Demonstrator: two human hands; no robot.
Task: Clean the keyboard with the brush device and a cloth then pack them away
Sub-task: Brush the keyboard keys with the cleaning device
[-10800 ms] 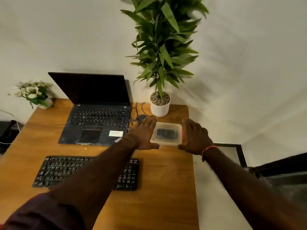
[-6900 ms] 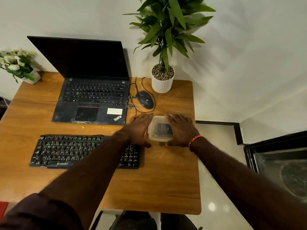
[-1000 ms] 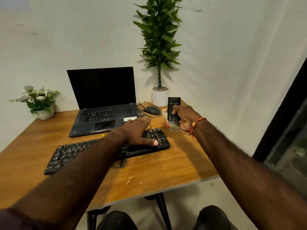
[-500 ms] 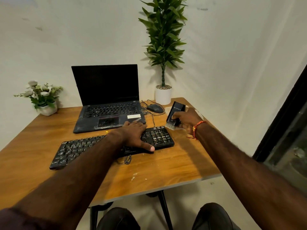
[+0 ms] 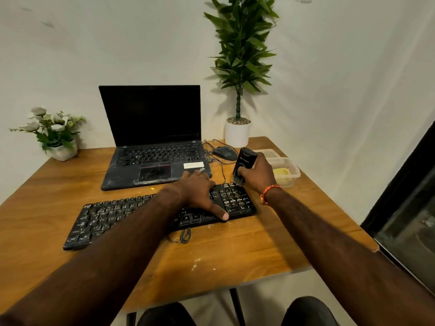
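Black full-size keyboard (image 5: 162, 212) sitting a bit diagonal on the wooden desk (image 5: 235, 255), right end angled toward the back, keycaps shiny and pretty grubby-looking, legends too small to read. Thin cable looped on the desk right at its front edge. Left hand (image 5: 200, 194) flat on the right half of it, fingers spread out and not gripping anything, thumb pressed down near the front edge. Right hand (image 5: 257, 175) wrapped tight around the brush device (image 5: 243, 164), a chunky black block held nearly upright, pale bristles pointing down and just about touching the top right corner of the keyboard. Some small white logo or wording on the face of the brush, too tiny to make out. Orange-red thread band around the right wrist. Just right of that hand, an open clear plastic container (image 5: 290, 174) with something yellowish inside, maybe the cloth, hard to say, and what looks like its lid lying behind it. Behind the keyboard, an open black laptop (image 5: 153, 147), screen dark, palm rest dusty, white sticker with unreadable print plus a ThinkPad badge partly hidden by the left fingers. Black wired mouse (image 5: 224, 152) beside the laptop. Tall leafy plant in a white pot (image 5: 237, 134) at the back, small white flower arrangement (image 5: 53, 132) on the far left corner.
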